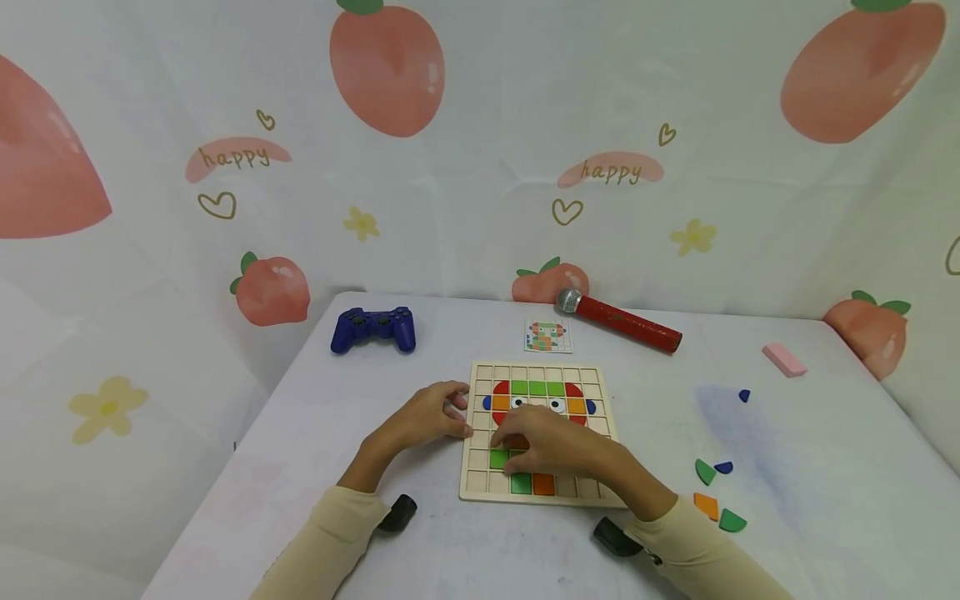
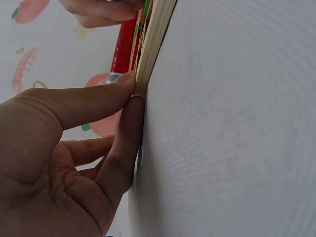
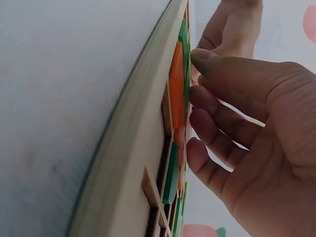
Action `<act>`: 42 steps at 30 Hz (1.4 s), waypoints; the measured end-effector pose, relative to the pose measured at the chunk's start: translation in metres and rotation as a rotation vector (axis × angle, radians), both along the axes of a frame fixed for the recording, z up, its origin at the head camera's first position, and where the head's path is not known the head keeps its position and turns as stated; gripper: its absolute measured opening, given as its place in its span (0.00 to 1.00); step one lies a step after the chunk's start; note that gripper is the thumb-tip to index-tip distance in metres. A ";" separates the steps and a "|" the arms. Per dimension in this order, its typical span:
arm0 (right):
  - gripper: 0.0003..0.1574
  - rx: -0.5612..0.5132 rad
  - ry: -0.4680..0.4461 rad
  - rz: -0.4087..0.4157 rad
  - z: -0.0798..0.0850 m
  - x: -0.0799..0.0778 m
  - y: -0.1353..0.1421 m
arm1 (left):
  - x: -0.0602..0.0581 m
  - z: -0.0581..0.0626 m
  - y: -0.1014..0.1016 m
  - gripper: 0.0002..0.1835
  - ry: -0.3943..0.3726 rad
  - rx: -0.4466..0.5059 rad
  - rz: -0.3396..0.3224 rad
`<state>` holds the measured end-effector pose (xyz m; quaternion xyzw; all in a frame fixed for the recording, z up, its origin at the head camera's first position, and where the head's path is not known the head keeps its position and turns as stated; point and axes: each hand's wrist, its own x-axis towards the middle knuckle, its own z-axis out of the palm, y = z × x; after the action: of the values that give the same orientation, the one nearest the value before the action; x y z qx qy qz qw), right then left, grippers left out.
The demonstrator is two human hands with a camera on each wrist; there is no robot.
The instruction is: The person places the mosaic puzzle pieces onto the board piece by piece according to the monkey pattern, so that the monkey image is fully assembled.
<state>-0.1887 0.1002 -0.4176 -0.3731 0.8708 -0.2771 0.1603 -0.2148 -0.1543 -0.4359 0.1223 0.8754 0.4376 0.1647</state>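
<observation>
A wooden grid board (image 1: 480, 492) lies on the table, bearing a figure of colored tiles with two eye pieces. My left hand (image 1: 429, 414) pinches the board's left edge between thumb and index finger; its other fingers are bent below in the left wrist view. Over the lower left of the board, my right hand (image 1: 551, 437) has thumb and fingertips at a green tile (image 3: 187, 74), pinching it at the board's surface. Beside it sits an orange tile (image 3: 176, 84). Part of the figure is hidden beneath the right hand.
Behind the board lie a small pattern card (image 1: 548, 337) and a red microphone (image 1: 618, 321). A blue game controller (image 1: 372, 329) is at the back left. Loose pieces, including a green quarter piece (image 1: 732, 521) and an orange piece (image 1: 706, 506), lie right. A pink block (image 1: 784, 360) is farther back.
</observation>
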 end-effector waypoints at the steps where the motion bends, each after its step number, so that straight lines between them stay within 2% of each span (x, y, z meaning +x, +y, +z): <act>1: 0.18 -0.002 -0.012 -0.008 0.001 0.000 0.001 | 0.000 0.000 0.000 0.38 0.001 0.000 0.000; 4: 0.17 -0.024 -0.033 -0.028 0.003 0.001 0.006 | 0.000 0.000 0.000 0.38 0.004 0.001 -0.003; 11: 0.18 -0.056 -0.006 -0.080 0.002 0.002 0.032 | 0.000 -0.001 0.001 0.38 -0.004 0.002 0.008; 16: 0.17 -0.058 -0.005 -0.130 0.001 0.004 0.062 | 0.000 0.000 0.001 0.38 -0.008 0.002 0.016; 20: 0.16 -0.037 -0.031 -0.203 0.002 0.007 0.086 | 0.000 0.000 0.001 0.39 -0.007 0.003 0.015; 26: 0.20 -0.021 -0.052 -0.286 0.005 0.014 0.123 | 0.000 -0.001 0.001 0.39 -0.012 0.005 0.016; 33: 0.22 -0.003 -0.008 -0.337 0.002 0.019 0.164 | 0.000 -0.001 0.002 0.39 -0.010 0.003 0.015; 42: 0.24 0.038 -0.063 -0.370 0.002 0.028 0.207 | 0.000 -0.001 0.001 0.39 -0.005 0.003 0.012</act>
<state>-0.1611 0.3068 -0.4157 -0.1948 0.9241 -0.2971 0.1410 -0.2144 -0.1532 -0.4367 0.1164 0.8751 0.4402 0.1642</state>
